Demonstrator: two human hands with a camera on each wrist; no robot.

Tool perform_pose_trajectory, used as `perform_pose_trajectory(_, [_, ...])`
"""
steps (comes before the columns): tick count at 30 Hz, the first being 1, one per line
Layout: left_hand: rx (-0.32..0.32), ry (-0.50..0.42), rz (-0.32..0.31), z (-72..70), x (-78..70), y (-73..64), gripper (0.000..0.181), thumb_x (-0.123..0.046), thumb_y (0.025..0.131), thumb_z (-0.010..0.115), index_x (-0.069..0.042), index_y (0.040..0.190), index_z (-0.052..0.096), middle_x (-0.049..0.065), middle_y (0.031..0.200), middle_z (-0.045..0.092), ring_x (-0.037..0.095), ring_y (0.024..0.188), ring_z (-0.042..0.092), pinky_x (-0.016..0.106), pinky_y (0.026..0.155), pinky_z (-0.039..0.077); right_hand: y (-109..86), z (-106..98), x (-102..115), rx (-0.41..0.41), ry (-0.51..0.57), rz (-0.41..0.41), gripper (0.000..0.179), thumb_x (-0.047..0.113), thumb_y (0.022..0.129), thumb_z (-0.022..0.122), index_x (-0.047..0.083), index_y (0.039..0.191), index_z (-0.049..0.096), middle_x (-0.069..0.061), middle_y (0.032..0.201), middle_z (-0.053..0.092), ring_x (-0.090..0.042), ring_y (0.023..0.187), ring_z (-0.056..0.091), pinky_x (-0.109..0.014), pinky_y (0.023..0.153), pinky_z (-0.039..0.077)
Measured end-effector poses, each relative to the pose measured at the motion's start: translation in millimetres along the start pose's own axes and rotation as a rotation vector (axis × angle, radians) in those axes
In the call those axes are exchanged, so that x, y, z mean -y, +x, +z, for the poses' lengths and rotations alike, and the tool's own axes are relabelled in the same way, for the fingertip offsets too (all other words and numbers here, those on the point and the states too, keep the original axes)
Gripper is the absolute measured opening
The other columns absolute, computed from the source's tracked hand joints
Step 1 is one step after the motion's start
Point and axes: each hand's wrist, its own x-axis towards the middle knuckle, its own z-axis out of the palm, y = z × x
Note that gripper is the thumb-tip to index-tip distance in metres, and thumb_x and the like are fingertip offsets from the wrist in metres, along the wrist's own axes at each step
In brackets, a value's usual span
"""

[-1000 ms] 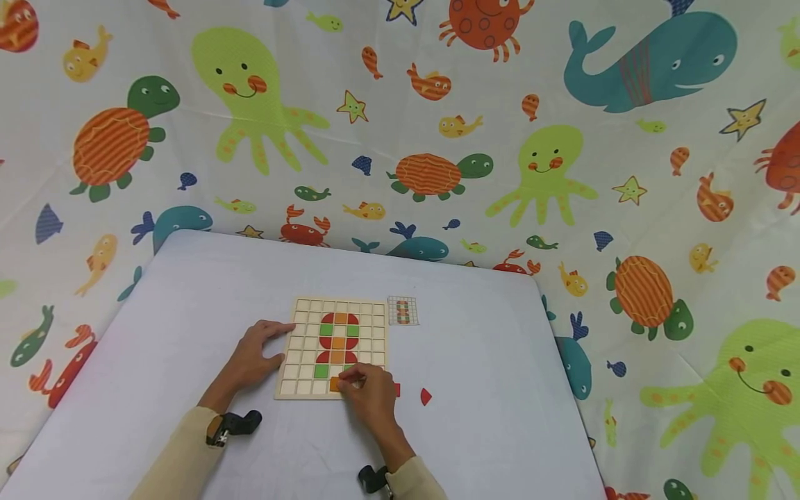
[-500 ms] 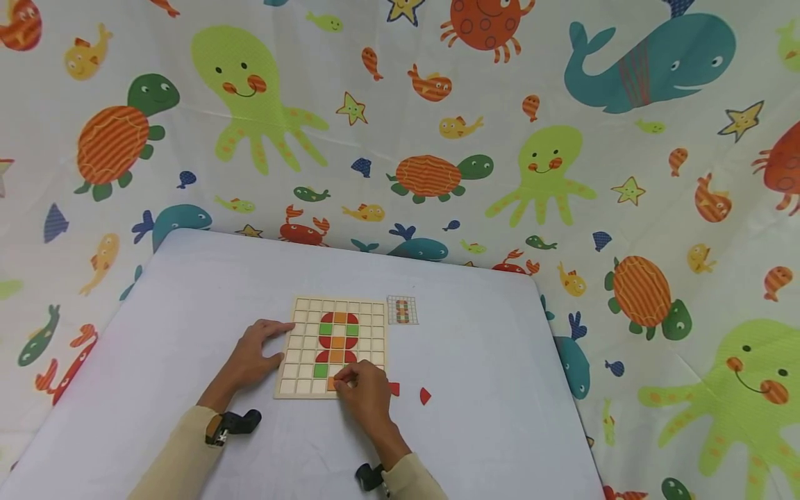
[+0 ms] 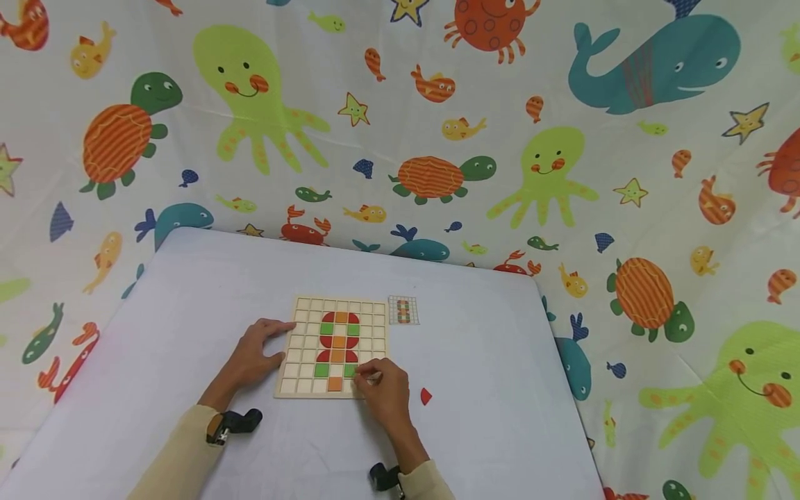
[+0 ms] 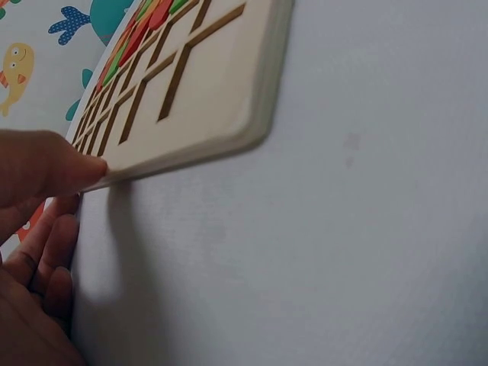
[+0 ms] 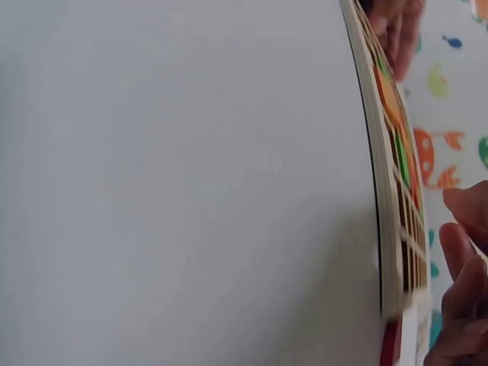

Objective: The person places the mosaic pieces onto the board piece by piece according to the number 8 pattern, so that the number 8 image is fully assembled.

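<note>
A wooden grid board (image 3: pixel 300 361) lies on the table with red rounded, green and orange square tiles set in its middle columns. An orange tile (image 3: pixel 335 384) sits in the bottom row. My left hand (image 3: pixel 253 354) touches the board's left edge with thumb and index finger spread apart; the left wrist view shows the thumb (image 4: pixel 84 171) right at the rim. My right hand (image 3: pixel 386 392) hovers over the lower right corner, beside a green tile (image 3: pixel 350 371). Its fingers are loosely bent, and the right wrist view shows nothing between them.
A small printed pattern card (image 3: pixel 403 310) lies off the board's upper right corner. One red piece (image 3: pixel 426 396) is on the white table right of my right hand; another red piece (image 5: pixel 390 343) lies against the board, hidden in the head view. A sea-animal cloth hangs behind.
My right hand has let go of the orange tile, now flat in the bottom row, and moved right, covering the red piece beside the board. My left hand has stayed put.
</note>
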Motion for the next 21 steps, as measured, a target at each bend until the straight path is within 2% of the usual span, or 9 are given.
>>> perform_pose_trajectory(4, [0.008, 0.006, -0.006, 0.4, -0.8, 0.2, 0.06, -0.003, 0.091, 0.074, -0.008, 0.149, 0.061, 0.025, 0.145, 0.055, 0.047, 0.14, 0.046, 0.071, 0.118, 0.035, -1.2, -23.2, -15.2, -0.052, 0.0, 0.036, 0.015, 0.009, 0.086, 0.086, 0.021, 0.093, 0.082, 0.008, 0.084, 0.073, -0.003, 0.071, 0.056, -0.018, 0.062, 0.049])
perform_pose_trajectory(10, [0.016, 0.005, -0.013, -1.6, -3.3, 0.4, 0.06, -0.003, 0.09, 0.074, -0.008, 0.148, 0.061, 0.024, 0.145, 0.055, 0.046, 0.14, 0.046, 0.07, 0.119, 0.034, -6.7, -48.9, -39.4, -0.078, -0.102, 0.082, 0.022, 0.007, 0.079, 0.091, 0.022, 0.094, 0.084, 0.006, 0.087, 0.074, -0.007, 0.075, 0.056, -0.021, 0.065, 0.046])
perform_pose_trajectory(16, [0.012, 0.008, -0.009, -2.3, -3.5, 0.3, 0.06, -0.002, 0.09, 0.074, -0.008, 0.148, 0.061, 0.023, 0.144, 0.056, 0.046, 0.139, 0.046, 0.071, 0.119, 0.034, -9.7, -56.7, -48.2, -0.011, -0.173, 0.127, 0.022, 0.013, 0.078, 0.093, 0.023, 0.096, 0.084, 0.008, 0.085, 0.067, -0.009, 0.075, 0.052, -0.022, 0.062, 0.041])
perform_pose_trajectory(21, [0.005, 0.012, -0.006, -1.3, -2.0, 0.8, 0.06, -0.002, 0.09, 0.074, -0.008, 0.148, 0.061, 0.023, 0.144, 0.056, 0.046, 0.139, 0.046, 0.071, 0.118, 0.034, -9.5, -54.6, -50.6, 0.003, -0.178, 0.107, 0.026, 0.009, 0.077, 0.093, 0.024, 0.093, 0.08, 0.01, 0.082, 0.067, -0.008, 0.072, 0.051, -0.022, 0.06, 0.041])
